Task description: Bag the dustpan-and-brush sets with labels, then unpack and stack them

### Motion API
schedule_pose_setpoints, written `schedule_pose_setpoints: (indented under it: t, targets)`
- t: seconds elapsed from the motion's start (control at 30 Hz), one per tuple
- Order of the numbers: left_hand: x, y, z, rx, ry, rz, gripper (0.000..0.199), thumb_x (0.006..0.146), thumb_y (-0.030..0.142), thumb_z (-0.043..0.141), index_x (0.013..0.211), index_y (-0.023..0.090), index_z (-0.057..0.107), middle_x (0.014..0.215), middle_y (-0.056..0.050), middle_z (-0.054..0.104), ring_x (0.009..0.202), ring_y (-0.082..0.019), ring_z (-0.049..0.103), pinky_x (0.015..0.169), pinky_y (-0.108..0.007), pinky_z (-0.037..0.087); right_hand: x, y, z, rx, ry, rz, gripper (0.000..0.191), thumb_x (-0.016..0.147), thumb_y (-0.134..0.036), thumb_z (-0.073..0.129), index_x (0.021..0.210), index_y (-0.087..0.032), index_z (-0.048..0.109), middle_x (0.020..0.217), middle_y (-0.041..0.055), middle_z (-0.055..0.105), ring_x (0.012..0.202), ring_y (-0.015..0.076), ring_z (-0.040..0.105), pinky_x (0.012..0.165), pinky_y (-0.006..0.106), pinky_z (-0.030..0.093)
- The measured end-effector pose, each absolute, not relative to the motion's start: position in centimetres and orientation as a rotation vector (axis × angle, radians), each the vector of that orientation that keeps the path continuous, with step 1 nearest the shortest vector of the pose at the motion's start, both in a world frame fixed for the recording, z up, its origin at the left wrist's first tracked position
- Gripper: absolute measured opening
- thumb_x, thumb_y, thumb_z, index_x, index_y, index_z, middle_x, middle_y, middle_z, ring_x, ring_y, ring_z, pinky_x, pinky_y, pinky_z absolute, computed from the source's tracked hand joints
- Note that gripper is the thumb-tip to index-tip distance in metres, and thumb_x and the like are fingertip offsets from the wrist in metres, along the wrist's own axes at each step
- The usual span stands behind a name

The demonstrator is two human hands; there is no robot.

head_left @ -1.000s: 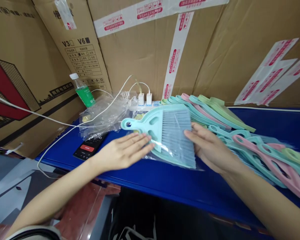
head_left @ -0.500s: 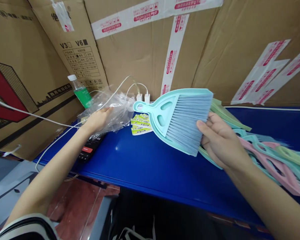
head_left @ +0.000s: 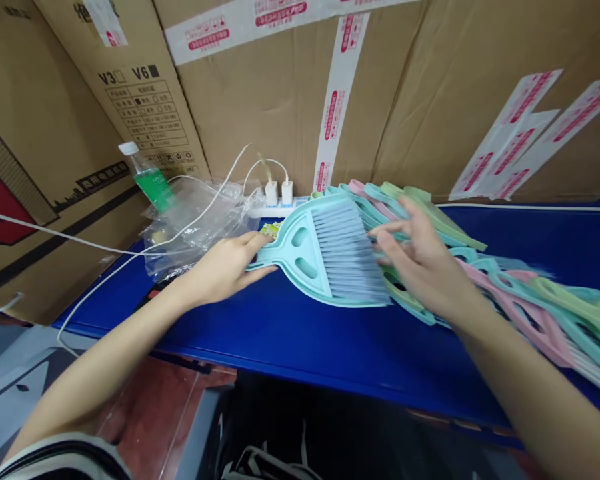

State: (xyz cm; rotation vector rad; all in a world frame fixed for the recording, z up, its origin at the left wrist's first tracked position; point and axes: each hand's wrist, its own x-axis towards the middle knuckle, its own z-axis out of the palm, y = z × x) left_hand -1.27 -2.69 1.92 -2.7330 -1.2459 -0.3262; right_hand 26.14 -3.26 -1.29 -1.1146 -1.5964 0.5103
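Note:
A light-blue dustpan (head_left: 307,288) with a matching blue-bristled hand brush (head_left: 347,250) nested in it is held over the blue table. My left hand (head_left: 230,267) is closed round its handle end, thumb below and fingers on top. At the bristle end, my right hand (head_left: 420,257) has its fingers apart, slightly blurred, close beside the edge; whether a fingertip touches it I cannot tell. Behind the right hand lies a stack of green, pink and blue dustpans (head_left: 447,223). Several pastel brushes (head_left: 535,310) are piled to the right, near my right forearm.
Clear plastic bags (head_left: 205,207) lie at the back left beside a green-labelled bottle (head_left: 153,187). White chargers (head_left: 279,193) sit in a power strip, and white cables (head_left: 95,243) cross the left side. Large cardboard boxes (head_left: 280,100) wall the back. Yellow-green labels (head_left: 270,229) are partly hidden.
My left hand has moved from the plastic bags to the dustpan's handle and taken hold. My right hand has released the bristle end. The dustpan with its brush has shifted slightly left.

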Motion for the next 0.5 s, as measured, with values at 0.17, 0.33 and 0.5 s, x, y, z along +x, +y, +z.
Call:
schedule_pose_setpoints:
  t: [0.17, 0.33, 0.5]
  targets:
    - [-0.4, -4.5, 2.2, -2.627, -1.268, -0.402, 0.04, 0.098, 0.046, 0.043, 0.12, 0.015, 0.056, 0.102, -0.009, 0.069, 0.072, -0.018, 0.068, 0.072, -0.032, 0.056, 25.0, -5.6, -0.6, -0.888, -2.105, -0.112, 0.023, 0.097, -0.033, 0.046, 0.101, -0.023, 0.066, 0.114, 0.0132, 0.06, 0.119, 0.0325, 0.051, 0.097, 0.058, 0.045]
    - [1.2, -5.2, 2.4, -2.549, -1.191, -0.466, 0.042, 0.099, 0.046, 0.039, 0.121, 0.015, 0.056, 0.097, -0.008, 0.069, 0.063, -0.017, 0.066, 0.065, -0.029, 0.055, 24.4, -6.5, -0.9, -0.926, -2.299, -0.2, 0.018, 0.093, -0.033, 0.057, 0.086, -0.02, 0.067, 0.124, 0.0168, 0.058, 0.131, 0.0372, 0.039, 0.1, 0.06, 0.044]
    - [2.8, -3.7, 3.8, -2.545, -1.113, -0.393, 0.039, 0.097, 0.039, 0.038, 0.121, 0.015, 0.057, 0.099, -0.01, 0.069, 0.075, -0.022, 0.07, 0.062, -0.03, 0.054, 26.3, -7.5, -0.3, -1.009, -2.164, -0.456, 0.01, 0.086, -0.022, 0.064, 0.076, -0.023, 0.062, 0.116, 0.0131, 0.061, 0.121, 0.0358, 0.049, 0.094, 0.055, 0.048]
